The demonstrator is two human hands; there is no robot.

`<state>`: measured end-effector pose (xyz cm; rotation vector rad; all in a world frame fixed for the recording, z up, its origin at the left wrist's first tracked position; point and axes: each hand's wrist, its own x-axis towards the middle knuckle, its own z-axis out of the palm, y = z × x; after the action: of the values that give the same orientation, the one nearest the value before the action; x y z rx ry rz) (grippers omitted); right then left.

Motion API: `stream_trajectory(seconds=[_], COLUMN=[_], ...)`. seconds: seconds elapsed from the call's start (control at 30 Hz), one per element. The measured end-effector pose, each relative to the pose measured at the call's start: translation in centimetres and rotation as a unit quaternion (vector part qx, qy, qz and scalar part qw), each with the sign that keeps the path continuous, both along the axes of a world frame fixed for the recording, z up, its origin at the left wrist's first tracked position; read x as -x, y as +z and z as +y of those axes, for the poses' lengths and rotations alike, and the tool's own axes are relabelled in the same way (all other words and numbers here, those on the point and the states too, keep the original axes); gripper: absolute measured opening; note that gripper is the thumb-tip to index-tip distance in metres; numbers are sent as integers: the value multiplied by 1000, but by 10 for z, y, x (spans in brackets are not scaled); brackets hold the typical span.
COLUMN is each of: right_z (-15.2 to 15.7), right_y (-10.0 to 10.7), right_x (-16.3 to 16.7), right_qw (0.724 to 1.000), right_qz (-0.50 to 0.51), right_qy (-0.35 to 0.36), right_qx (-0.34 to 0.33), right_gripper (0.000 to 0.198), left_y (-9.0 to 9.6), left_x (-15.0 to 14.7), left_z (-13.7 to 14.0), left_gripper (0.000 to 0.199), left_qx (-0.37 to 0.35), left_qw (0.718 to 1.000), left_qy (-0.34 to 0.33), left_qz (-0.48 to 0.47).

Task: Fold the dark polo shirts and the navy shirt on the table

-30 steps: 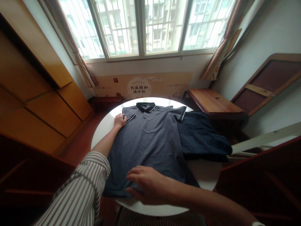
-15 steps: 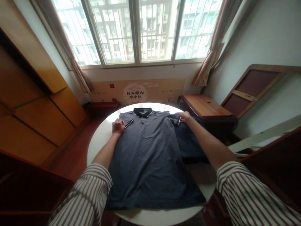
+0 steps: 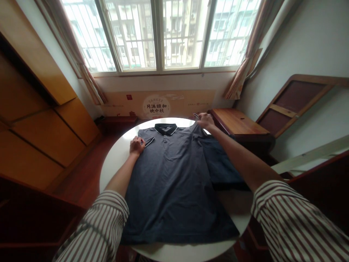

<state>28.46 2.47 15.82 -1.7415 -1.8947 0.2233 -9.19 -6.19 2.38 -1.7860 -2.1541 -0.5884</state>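
A dark grey polo shirt (image 3: 174, 182) lies face up on a round white table (image 3: 111, 160), its black collar with a pale edge at the far side and its hem near me. My left hand (image 3: 137, 146) is closed on the sleeve at the left, by the white-striped cuff. At the far right, my right hand (image 3: 205, 120) grips the other sleeve and holds it raised off the table, cuff edge pointing up. Folded dark blue cloth (image 3: 222, 163) lies beside the shirt, partly under its right side and behind my right forearm.
Beyond the table, a printed banner (image 3: 185, 103) runs along the wall below the barred window (image 3: 180, 36). A wooden bench-like piece (image 3: 240, 122) stands at the right, a wooden-framed panel (image 3: 294, 100) behind it. Yellow-brown cabinets (image 3: 49, 142) line the left.
My right hand has moved up and slightly left, lifting the right sleeve off the table and turning its cuff upward. My left hand stays on the other sleeve.
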Motion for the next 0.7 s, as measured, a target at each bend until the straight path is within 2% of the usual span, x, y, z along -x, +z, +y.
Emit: stream_trajectory(seconds=[0.07, 0.13, 0.2, 0.33, 0.47, 0.57, 0.7], right_z=[-5, -11, -11, 15, 53, 74, 92], right_y=[-6, -16, -27, -39, -44, -50, -59], right_x=[19, 37, 48, 39, 21, 24, 44], right_qw=[996, 977, 968, 989, 992, 990, 983], right_qz=[-33, -69, -84, -69, -69, -65, -54], right_qy=[78, 178, 215, 118, 52, 32, 37], right_qx=[40, 90, 102, 60, 96, 124, 174], right_gripper=[30, 24, 18, 23, 32, 40, 44], left_y=[0, -1, -2, 0, 10, 15, 9], left_x=[-1, -2, -2, 9, 36, 54, 60], left_z=[-1, -2, -3, 6, 36, 66, 100], left_gripper=[27, 27, 27, 24, 29, 30, 31], left_qx=[1, 1, 4, 23, 27, 39, 46], left_qw=[1000, 1000, 1000, 995, 986, 978, 965], left_qy=[1, -2, -7, -9, 32, 54, 66], left_qz=[-3, -10, -23, -97, -160, -197, -249])
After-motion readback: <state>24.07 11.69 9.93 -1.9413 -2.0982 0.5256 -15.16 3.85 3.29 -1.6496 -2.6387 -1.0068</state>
